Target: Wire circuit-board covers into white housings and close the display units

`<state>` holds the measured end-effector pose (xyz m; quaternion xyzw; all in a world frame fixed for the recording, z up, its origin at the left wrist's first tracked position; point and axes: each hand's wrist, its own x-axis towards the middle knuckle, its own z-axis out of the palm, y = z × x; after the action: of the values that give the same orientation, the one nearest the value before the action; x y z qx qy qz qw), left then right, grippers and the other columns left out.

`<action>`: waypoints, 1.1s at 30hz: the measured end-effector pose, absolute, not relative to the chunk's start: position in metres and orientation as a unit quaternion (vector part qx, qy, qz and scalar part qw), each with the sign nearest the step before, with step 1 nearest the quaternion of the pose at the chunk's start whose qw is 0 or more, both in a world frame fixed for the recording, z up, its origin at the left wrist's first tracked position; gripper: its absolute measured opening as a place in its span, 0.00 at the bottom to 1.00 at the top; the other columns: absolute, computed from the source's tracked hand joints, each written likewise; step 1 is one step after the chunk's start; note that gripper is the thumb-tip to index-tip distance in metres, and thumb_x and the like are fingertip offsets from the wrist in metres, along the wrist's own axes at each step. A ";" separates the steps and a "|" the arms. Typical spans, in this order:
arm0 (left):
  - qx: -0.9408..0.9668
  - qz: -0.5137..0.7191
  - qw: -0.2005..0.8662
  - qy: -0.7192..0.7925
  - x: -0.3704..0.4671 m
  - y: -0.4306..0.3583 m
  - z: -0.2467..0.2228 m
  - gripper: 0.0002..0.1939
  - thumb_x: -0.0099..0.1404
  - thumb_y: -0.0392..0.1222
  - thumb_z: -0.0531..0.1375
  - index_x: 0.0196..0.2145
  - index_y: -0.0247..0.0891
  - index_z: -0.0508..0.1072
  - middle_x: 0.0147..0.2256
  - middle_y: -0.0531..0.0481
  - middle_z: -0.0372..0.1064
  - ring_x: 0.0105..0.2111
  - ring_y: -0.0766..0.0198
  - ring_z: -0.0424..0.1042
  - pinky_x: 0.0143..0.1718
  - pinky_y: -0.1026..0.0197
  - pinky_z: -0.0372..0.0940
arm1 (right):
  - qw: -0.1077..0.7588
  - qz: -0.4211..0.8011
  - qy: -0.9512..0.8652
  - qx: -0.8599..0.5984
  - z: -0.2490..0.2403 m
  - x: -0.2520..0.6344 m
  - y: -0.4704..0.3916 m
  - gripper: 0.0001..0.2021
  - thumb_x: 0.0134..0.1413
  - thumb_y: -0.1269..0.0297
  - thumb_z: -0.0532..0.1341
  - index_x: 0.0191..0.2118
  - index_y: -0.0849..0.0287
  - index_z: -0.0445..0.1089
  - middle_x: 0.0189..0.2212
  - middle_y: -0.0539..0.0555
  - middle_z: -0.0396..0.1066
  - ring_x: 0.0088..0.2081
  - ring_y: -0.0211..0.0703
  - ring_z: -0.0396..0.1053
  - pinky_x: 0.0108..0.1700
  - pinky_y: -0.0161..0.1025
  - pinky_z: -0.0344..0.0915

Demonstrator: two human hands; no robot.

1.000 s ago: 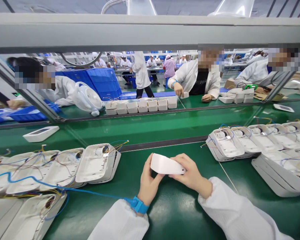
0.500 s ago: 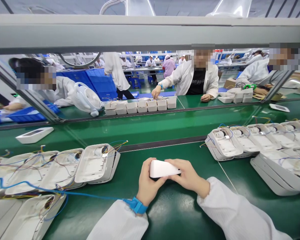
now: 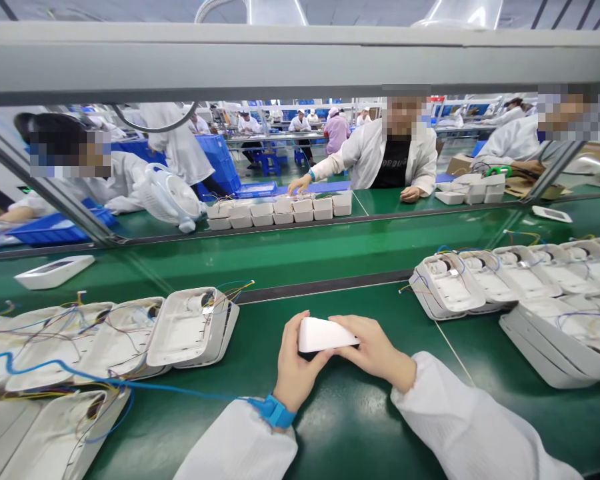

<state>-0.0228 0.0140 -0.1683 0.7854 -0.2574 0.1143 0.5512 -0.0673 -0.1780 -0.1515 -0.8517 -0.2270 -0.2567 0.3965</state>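
Note:
A white wedge-shaped plastic housing (image 3: 325,336) is held above the green bench, between both hands. My left hand (image 3: 296,367) grips its left end, with the thumb underneath. On its right end, my right hand (image 3: 375,347) closes with fingers over the top and thumb below. A blue wrist strap (image 3: 277,411) with a blue cord circles my left wrist. To the left stand white housings (image 3: 185,330) with wires and a cylindrical part inside. More open white housings (image 3: 447,287) are lined up on the right.
Beyond the bench runs a green belt (image 3: 300,250) carrying a white unit (image 3: 55,272) at left and another white unit (image 3: 553,213) at right. Across it, a co-worker's hand (image 3: 300,185) reaches over a row of small white boxes (image 3: 273,213). A white fan (image 3: 173,193) stands nearby.
Both hands keep hold of the white housing, which is nearly still. The white units on the belt have shifted left. The co-worker's reaching hand has moved left, and a person walking behind has too.

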 end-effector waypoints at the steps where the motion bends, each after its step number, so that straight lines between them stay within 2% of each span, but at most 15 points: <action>1: 0.782 0.106 0.560 -0.254 -0.023 0.013 -0.169 0.33 0.59 0.50 0.66 0.59 0.46 0.58 0.56 0.45 0.59 0.56 0.53 0.62 0.57 0.49 0.59 | 0.382 -0.257 -0.223 -0.859 -0.151 -0.067 -0.180 0.23 0.60 0.53 0.61 0.58 0.57 0.63 0.52 0.55 0.69 0.50 0.44 0.69 0.51 0.38 0.63; 4: 0.755 0.065 0.602 -0.250 -0.025 0.010 -0.171 0.37 0.63 0.49 0.63 0.64 0.50 0.50 0.62 0.44 0.51 0.60 0.53 0.59 0.58 0.50 0.60 | 0.369 -0.226 -0.143 -0.890 -0.152 -0.061 -0.191 0.24 0.61 0.52 0.59 0.59 0.58 0.63 0.51 0.58 0.69 0.51 0.49 0.69 0.51 0.42 0.64; 5: 0.748 0.051 0.610 -0.254 -0.027 0.009 -0.171 0.38 0.64 0.48 0.62 0.65 0.51 0.47 0.64 0.44 0.49 0.60 0.54 0.58 0.57 0.51 0.61 | 0.390 -0.202 -0.084 -0.895 -0.154 -0.058 -0.196 0.23 0.61 0.52 0.59 0.58 0.58 0.64 0.48 0.58 0.71 0.47 0.50 0.71 0.48 0.43 0.65; 7: 0.751 0.038 0.599 -0.277 -0.030 0.007 -0.170 0.38 0.64 0.46 0.62 0.65 0.52 0.46 0.64 0.45 0.48 0.59 0.56 0.60 0.55 0.54 0.64 | 0.450 -0.151 0.046 -0.879 -0.159 -0.050 -0.208 0.21 0.63 0.52 0.55 0.54 0.60 0.67 0.38 0.58 0.74 0.35 0.48 0.73 0.37 0.40 0.67; 9: 0.767 0.039 0.560 -0.310 -0.034 0.006 -0.168 0.35 0.65 0.44 0.61 0.65 0.53 0.48 0.63 0.46 0.49 0.57 0.58 0.63 0.52 0.55 0.66 | 0.500 -0.129 0.123 -0.847 -0.165 -0.041 -0.219 0.22 0.65 0.50 0.49 0.50 0.62 0.69 0.29 0.56 0.72 0.22 0.42 0.69 0.26 0.36 0.64; 12: 0.780 0.045 0.516 -0.351 -0.036 0.006 -0.167 0.31 0.66 0.42 0.60 0.63 0.53 0.52 0.61 0.46 0.51 0.53 0.61 0.65 0.49 0.56 0.67 | 0.538 -0.140 0.158 -0.816 -0.175 -0.024 -0.230 0.27 0.66 0.46 0.45 0.43 0.65 0.71 0.23 0.55 0.69 0.16 0.38 0.63 0.20 0.34 0.60; 14: 0.782 0.044 0.504 -0.364 -0.036 0.007 -0.166 0.29 0.66 0.41 0.59 0.62 0.51 0.54 0.59 0.46 0.54 0.51 0.62 0.66 0.48 0.57 0.68 | 0.559 -0.152 0.167 -0.798 -0.180 -0.010 -0.234 0.29 0.65 0.45 0.45 0.41 0.67 0.72 0.23 0.56 0.69 0.16 0.38 0.64 0.19 0.35 0.60; 15: 0.781 0.044 0.502 -0.369 -0.036 0.007 -0.166 0.28 0.67 0.41 0.59 0.61 0.51 0.55 0.58 0.47 0.55 0.50 0.63 0.66 0.47 0.57 0.68 | 0.568 -0.164 0.168 -0.789 -0.182 -0.002 -0.235 0.29 0.65 0.46 0.45 0.44 0.69 0.71 0.26 0.59 0.71 0.18 0.39 0.66 0.20 0.35 0.63; 17: 0.780 0.042 0.498 -0.375 -0.036 0.007 -0.166 0.25 0.67 0.40 0.59 0.59 0.49 0.58 0.55 0.48 0.58 0.48 0.64 0.67 0.46 0.58 0.68 | 0.582 -0.199 0.157 -0.772 -0.185 0.009 -0.234 0.28 0.65 0.51 0.45 0.56 0.70 0.64 0.41 0.65 0.72 0.31 0.42 0.74 0.30 0.36 0.70; 19: 0.781 0.040 0.494 -0.380 -0.036 0.007 -0.165 0.21 0.67 0.40 0.59 0.56 0.48 0.61 0.51 0.49 0.62 0.46 0.65 0.67 0.45 0.59 0.68 | 0.587 -0.230 0.125 -0.766 -0.187 0.012 -0.229 0.28 0.64 0.55 0.48 0.64 0.67 0.55 0.56 0.67 0.63 0.47 0.43 0.72 0.43 0.37 0.71; 20: 0.783 0.037 0.490 -0.381 -0.036 0.007 -0.164 0.19 0.66 0.39 0.59 0.55 0.47 0.63 0.49 0.50 0.64 0.45 0.65 0.68 0.44 0.60 0.68 | 0.586 -0.235 0.099 -0.769 -0.188 0.011 -0.225 0.28 0.63 0.56 0.50 0.64 0.66 0.55 0.58 0.66 0.61 0.51 0.43 0.70 0.47 0.38 0.70; 22: 0.785 0.022 0.482 -0.388 -0.037 0.006 -0.162 0.15 0.66 0.39 0.58 0.51 0.45 0.66 0.44 0.51 0.67 0.42 0.66 0.69 0.43 0.61 0.67 | 0.574 -0.223 0.034 -0.787 -0.188 0.004 -0.216 0.24 0.60 0.56 0.54 0.58 0.62 0.64 0.54 0.63 0.66 0.48 0.43 0.71 0.47 0.38 0.70; 25: 0.785 -0.005 0.471 -0.402 -0.037 0.004 -0.160 0.11 0.66 0.38 0.58 0.47 0.42 0.69 0.39 0.52 0.69 0.38 0.68 0.70 0.42 0.62 0.67 | 0.527 -0.197 -0.048 -0.825 -0.185 -0.009 -0.205 0.12 0.58 0.60 0.58 0.42 0.59 0.74 0.41 0.56 0.73 0.41 0.42 0.72 0.45 0.39 0.68; 28: 0.785 -0.016 0.460 -0.414 -0.038 0.003 -0.160 0.09 0.67 0.38 0.58 0.45 0.41 0.71 0.38 0.52 0.70 0.38 0.68 0.70 0.42 0.63 0.67 | 0.484 -0.190 -0.072 -0.851 -0.180 -0.015 -0.203 0.08 0.59 0.64 0.58 0.36 0.59 0.75 0.36 0.53 0.74 0.39 0.41 0.70 0.44 0.38 0.64; 33: 0.788 -0.021 0.450 -0.421 -0.038 0.004 -0.161 0.09 0.67 0.38 0.57 0.45 0.41 0.71 0.37 0.52 0.71 0.37 0.68 0.71 0.41 0.64 0.67 | 0.446 -0.180 -0.063 -0.875 -0.176 -0.013 -0.206 0.12 0.62 0.63 0.58 0.31 0.61 0.73 0.30 0.53 0.72 0.32 0.38 0.68 0.36 0.35 0.60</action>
<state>-0.0377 0.0037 -0.1606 0.7875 -0.4208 -0.0214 0.4497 -0.0134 -0.2059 -0.1761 -0.8746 -0.0626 -0.1800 0.4458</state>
